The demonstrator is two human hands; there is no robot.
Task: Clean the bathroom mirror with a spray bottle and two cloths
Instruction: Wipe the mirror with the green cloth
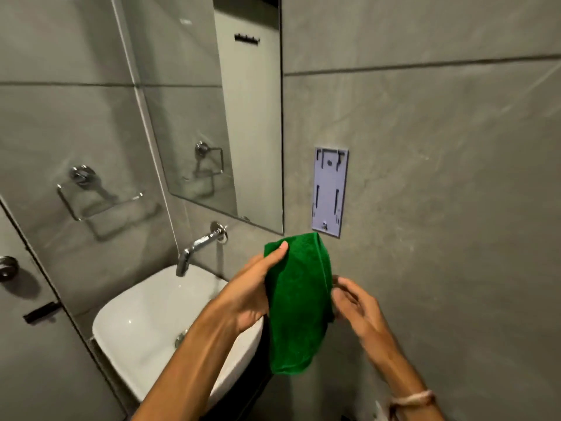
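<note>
A green cloth (299, 302) hangs folded in front of the grey wall, right of the basin. My left hand (252, 287) grips its upper left part, thumb on top of the fabric. My right hand (353, 302) is at the cloth's right edge, fingers curled and touching it; the hand is blurred, so whether it grips is unclear. The mirror (218, 117) hangs on the wall above the basin, up and left of the cloth. No spray bottle or second cloth is in view.
A white basin (142, 317) sits below a chrome wall tap (200, 244). A chrome towel ring (91, 192) is on the left wall. A pale plastic mounting plate (330, 192) is fixed right of the mirror. A door with a handle (6, 267) stands at far left.
</note>
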